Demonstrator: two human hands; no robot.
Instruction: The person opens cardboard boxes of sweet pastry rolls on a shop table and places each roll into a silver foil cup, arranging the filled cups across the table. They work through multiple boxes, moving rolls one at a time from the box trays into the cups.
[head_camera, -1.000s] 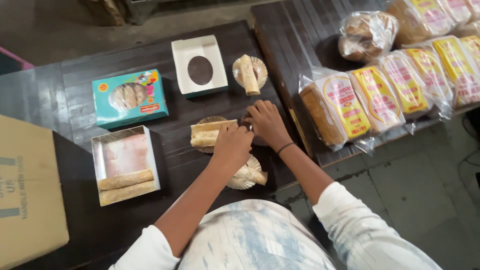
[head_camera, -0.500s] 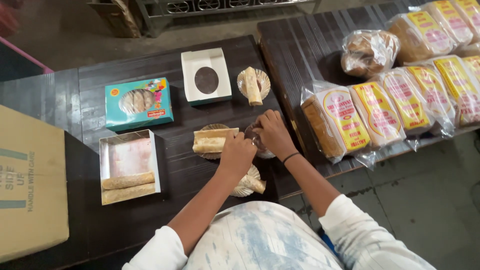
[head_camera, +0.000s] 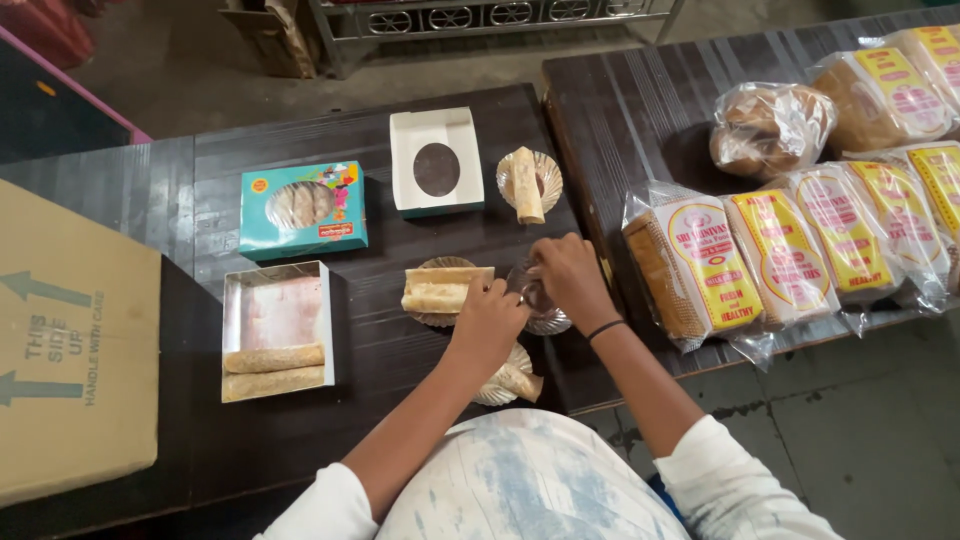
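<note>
Pinching a small clear scalloped tray (head_camera: 535, 300) near the frame's middle, both hands (head_camera: 490, 320) (head_camera: 565, 280) meet on its rim, probably to steady it beside the rolls (head_camera: 445, 288), with bread loaves (head_camera: 700, 265) parked out of the way at right on the dark surface (head_camera: 200, 190).

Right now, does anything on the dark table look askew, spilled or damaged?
Nothing spilled or damaged. One oddity: the paper plate with a roll sits at the table's near edge, partly hidden under the left hand's forearm.

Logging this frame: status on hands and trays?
Left hand and right hand both on clear scalloped tray. Rolls on tray just left. Bread loaves close right, apart.
</note>
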